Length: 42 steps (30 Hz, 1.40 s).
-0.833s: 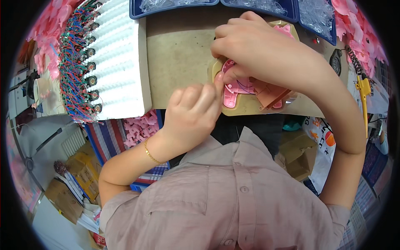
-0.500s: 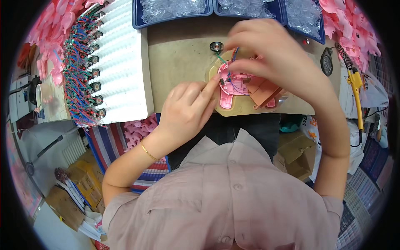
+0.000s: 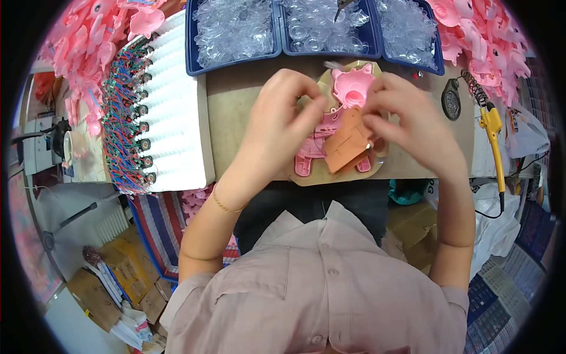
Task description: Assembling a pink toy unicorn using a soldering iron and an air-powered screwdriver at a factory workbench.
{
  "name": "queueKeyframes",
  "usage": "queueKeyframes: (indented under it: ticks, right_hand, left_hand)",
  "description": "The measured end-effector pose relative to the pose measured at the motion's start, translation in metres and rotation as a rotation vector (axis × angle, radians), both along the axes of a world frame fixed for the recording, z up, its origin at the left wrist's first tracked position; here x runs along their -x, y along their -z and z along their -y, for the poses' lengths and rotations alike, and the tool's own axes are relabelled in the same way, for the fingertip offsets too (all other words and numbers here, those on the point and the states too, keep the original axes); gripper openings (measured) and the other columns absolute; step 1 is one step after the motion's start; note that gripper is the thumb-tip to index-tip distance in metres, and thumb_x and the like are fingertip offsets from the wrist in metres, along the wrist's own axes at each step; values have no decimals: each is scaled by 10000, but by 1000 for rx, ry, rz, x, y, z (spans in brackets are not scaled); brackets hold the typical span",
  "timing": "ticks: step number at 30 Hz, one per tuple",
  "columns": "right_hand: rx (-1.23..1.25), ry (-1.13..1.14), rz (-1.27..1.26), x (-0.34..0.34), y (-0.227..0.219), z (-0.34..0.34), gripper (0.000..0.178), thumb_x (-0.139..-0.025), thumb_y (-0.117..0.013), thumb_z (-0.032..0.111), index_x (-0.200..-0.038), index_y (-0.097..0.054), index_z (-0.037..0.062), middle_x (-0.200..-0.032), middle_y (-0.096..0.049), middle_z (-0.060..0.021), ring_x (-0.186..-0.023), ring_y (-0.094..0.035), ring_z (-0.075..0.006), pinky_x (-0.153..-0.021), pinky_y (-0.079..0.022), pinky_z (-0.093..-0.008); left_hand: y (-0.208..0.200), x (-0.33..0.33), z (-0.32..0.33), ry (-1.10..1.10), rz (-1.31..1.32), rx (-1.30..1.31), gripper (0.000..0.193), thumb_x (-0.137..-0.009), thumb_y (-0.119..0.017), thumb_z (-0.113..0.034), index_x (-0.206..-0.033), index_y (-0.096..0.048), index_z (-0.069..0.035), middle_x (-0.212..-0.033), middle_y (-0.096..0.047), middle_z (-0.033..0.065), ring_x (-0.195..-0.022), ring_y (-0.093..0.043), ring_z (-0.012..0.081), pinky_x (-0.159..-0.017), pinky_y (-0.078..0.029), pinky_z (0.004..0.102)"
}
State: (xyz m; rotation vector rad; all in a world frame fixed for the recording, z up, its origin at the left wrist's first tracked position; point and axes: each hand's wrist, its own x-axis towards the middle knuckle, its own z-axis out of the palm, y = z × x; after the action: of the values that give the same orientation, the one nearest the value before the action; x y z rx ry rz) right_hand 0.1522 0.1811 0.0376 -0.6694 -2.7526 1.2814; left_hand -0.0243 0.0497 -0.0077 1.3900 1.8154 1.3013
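Observation:
A pink plastic toy shell half (image 3: pixel 330 125), with thin wires, lies open side up on a tan plate (image 3: pixel 299 177) near the table's front edge. Its head end is a pink eared piece (image 3: pixel 346 81) with a round recess. A stepped orange-brown block (image 3: pixel 346 144) covers part of the body. My left hand (image 3: pixel 283 121) hovers over the shell's left side, thumb and forefinger bent together; whatever is between them is hidden. At the right, my right hand (image 3: pixel 407 121) has curled fingers and a gap before the thumb, close to the block's upper edge.
Blue bins (image 3: pixel 236 58) of clear plastic parts line the back. White ridged foam (image 3: pixel 180 112) at left carries wired speakers (image 3: pixel 141 127). A yellow-handled tool (image 3: pixel 494 135) with a coiled cord hangs at right, beside a dark oval object (image 3: pixel 451 99). Pink parts (image 3: pixel 471 35) are piled at both back corners.
My left hand has lifted off the shell and moved up. My right hand has come down and right, uncovering the pink head piece. The small round speaker no longer shows behind the shell.

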Motion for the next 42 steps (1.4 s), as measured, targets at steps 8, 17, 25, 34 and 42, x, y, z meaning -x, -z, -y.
queueKeyframes:
  ticks: [8, 17, 25, 34, 42]
  right_hand:
    - [-35, -39, -66, -48, 4, 60, 86, -789, -638, 20, -871, -622, -1, -889, -595, -110, -787, -581, -240, -700, -468, -329]
    - [-520, 259, -456, 46, 18, 14, 204, -832, -685, 72, -999, -633, -33, -840, -644, -79, -775, -629, -143, -691, -493, -257]
    - [-431, 155, -629, 43, 32, 4, 201, -763, -693, -13, -957, -650, 14, -897, -615, -90, -825, -607, -200, -719, -490, -298]
    - [-394, 105, -556, -3, 43, 39, 219, -717, -676, -85, -906, -624, 14, -866, -632, -114, -783, -617, -220, -674, -492, -295]
    - [491, 127, -337, -39, 27, 42, 182, -766, -642, -82, -945, -640, -46, -864, -666, -117, -738, -640, -174, -650, -513, -281]
  left_hand:
    - [10, -9, -5, -9, 685, -17, 118, -924, -584, -72, -987, -533, 14, -890, -682, 84, -809, -633, 90, -686, -492, 217]
    - [-2, -16, -9, -138, 215, -35, 207, -875, -662, -106, -1011, -602, 39, -856, -677, 87, -789, -654, 88, -683, -525, 238]
    - [-1, 19, -15, 180, 904, 176, 288, -888, -674, -178, -1077, -630, 35, -905, -673, 50, -833, -651, 114, -736, -518, 240]
    - [11, 16, -10, 169, 927, 41, 164, -922, -621, -157, -940, -593, 4, -898, -665, 51, -839, -613, 90, -747, -490, 222]
    - [16, 9, -5, 72, 529, 43, 217, -901, -637, -171, -1005, -527, -16, -873, -681, 73, -914, -611, 105, -792, -485, 258]
